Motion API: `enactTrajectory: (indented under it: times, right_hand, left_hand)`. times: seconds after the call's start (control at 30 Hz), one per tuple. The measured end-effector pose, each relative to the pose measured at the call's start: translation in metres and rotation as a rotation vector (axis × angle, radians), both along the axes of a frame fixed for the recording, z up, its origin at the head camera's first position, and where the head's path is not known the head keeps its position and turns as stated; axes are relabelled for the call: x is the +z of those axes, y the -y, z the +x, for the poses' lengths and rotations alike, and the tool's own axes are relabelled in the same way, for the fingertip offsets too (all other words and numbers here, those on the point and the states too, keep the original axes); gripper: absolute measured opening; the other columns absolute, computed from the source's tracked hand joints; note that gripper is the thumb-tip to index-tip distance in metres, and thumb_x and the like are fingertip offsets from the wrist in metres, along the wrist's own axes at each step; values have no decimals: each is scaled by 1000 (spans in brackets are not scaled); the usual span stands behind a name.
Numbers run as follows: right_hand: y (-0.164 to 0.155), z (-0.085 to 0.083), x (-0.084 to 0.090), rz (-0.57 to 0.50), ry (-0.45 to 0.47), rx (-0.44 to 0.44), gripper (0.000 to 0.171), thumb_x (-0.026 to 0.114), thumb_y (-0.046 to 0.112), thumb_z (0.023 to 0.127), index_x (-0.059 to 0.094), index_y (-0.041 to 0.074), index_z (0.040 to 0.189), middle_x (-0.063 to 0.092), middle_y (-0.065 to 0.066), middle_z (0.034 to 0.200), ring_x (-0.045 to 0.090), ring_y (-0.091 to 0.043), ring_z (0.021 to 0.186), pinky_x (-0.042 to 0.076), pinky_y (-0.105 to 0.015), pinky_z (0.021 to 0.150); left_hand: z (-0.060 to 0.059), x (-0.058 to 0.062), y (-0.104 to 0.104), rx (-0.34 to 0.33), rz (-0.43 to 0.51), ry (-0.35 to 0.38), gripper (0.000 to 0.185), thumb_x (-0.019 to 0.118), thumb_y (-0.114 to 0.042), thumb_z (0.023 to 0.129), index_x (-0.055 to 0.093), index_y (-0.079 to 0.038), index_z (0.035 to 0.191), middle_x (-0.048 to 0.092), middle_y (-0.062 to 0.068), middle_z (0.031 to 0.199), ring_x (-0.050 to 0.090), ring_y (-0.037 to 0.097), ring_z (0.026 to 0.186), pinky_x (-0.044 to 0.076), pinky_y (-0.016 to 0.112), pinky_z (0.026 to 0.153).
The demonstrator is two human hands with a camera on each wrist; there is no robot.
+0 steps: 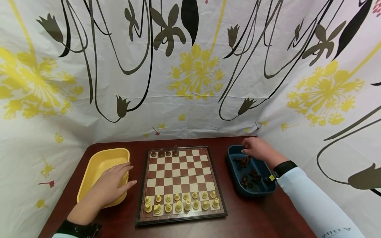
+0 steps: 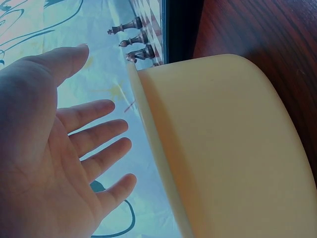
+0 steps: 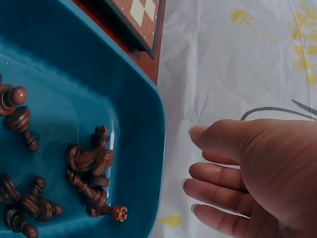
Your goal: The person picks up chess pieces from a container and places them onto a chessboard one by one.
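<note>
My left hand (image 1: 111, 183) hovers over the near right side of the yellow tub (image 1: 104, 157), fingers spread and holding nothing. In the left wrist view its palm (image 2: 59, 153) shows beside the tub's wall. Above the far end of the blue tub (image 1: 235, 180) is my right hand (image 1: 257, 147), its fingers loosely bent with nothing between thumb and fingers in the right wrist view. Dark brown chess pieces (image 3: 89, 161) lie tumbled in the blue tub. Between the tubs lies a chessboard (image 1: 184, 170); several dark pieces (image 1: 168, 153) stand at its far left corner.
Two rows of cream chess pieces (image 1: 178, 205) stand along the board's near edge. The dark red-brown table (image 1: 238, 215) carries the board and both tubs. A flower-printed sheet (image 1: 178, 119) hangs behind the table and at its sides.
</note>
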State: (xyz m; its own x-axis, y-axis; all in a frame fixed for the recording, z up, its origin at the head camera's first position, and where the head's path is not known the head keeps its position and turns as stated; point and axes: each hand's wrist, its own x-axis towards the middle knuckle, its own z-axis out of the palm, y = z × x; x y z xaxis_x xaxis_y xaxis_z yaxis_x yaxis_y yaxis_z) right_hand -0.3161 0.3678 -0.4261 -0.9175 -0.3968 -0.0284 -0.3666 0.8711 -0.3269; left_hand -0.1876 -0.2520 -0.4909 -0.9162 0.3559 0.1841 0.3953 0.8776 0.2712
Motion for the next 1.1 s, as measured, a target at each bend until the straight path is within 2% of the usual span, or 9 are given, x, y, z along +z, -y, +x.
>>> enactTrajectory:
  times: [0.3,0.5,0.7,0.93,1.1]
  right_hand:
    - [-4,-10,-17,39,17,48,19,79,7,102,75,-1,119,77,-15,111,74,-25,94,63,-52,85]
    - [-9,-16,-36,82,52,76,21,77,0,100,76,-4,121,77,-18,115,74,-32,102,63,-54,87]
    - [-18,-27,-54,132,109,69,22,77,-1,99,76,-4,121,76,-18,116,74,-33,104,64,-53,87]
    - [-22,-31,-63,153,156,73,25,77,-5,97,77,-4,121,77,-18,116,74,-34,105,64,-54,88]
    - [-20,-32,-68,158,184,62,24,77,-5,96,78,-3,120,77,-16,112,72,-28,100,64,-53,87]
  left_hand:
    - [1,2,1,5,3,-7,64,72,-52,107,67,-4,149,59,22,158,55,49,145,44,74,113]
    - [2,1,1,12,-2,-3,64,74,-51,106,67,-3,148,59,21,158,55,49,145,44,74,113]
    - [2,0,1,12,-3,-2,63,75,-49,106,68,-3,147,60,21,157,55,49,144,44,74,113]
    - [4,1,0,13,1,-4,62,75,-48,105,67,-2,147,61,22,156,55,49,144,44,74,113]
    - [4,1,1,13,3,-5,63,74,-48,106,67,-2,148,61,21,156,55,49,144,44,74,113]
